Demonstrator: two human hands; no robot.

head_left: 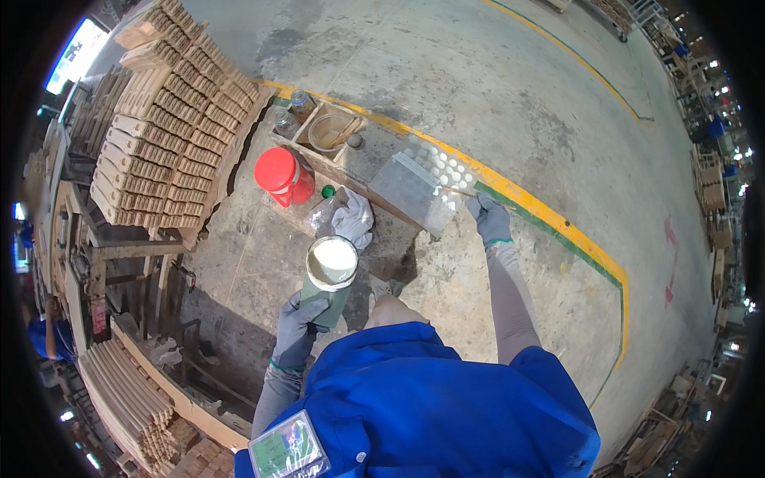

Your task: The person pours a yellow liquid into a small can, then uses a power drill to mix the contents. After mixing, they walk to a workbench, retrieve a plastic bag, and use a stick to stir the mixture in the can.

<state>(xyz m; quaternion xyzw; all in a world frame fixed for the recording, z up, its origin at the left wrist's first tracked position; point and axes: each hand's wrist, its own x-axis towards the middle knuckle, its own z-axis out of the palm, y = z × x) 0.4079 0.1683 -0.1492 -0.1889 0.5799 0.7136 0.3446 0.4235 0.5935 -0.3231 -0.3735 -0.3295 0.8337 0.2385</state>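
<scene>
The can (325, 300) is being held mouth-up before the body by the left hand (300, 320), presumably so that no white contents are being spilled. The stick (458, 191) is being pointed at the white discs (451, 169), likely for reach. The left fingers are being spread around the can; the right hand's (489, 221) are being closed narrowly on the stick.

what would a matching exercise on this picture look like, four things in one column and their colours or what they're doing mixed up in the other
1. Left hand
2. Lidded pail
3. Right hand
4. Floor stripe

A. Yellow with a green edge
B. Holding a thin stick
C. Holding a can with white contents
D. Red

Pairs: 1-C, 2-D, 3-B, 4-A
</scene>
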